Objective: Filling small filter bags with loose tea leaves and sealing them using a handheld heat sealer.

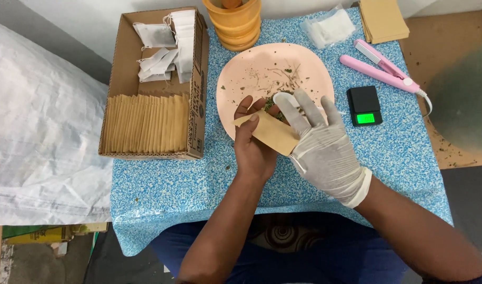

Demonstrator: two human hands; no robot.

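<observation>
At the left of the frame a cardboard box (126, 79) is kept within reach, with brown sachets (146, 123) filed upright in a row and white tea bags (164, 47) loose behind them. At centre a brown paper envelope (270, 132) is pinched by the bare left hand (254, 147) over the pink plate (241, 84) so spilled herb is caught. The gloved right hand (320, 144), fingers spread, is laid on the envelope's right end, and a small scale (364, 105) is set further right.
</observation>
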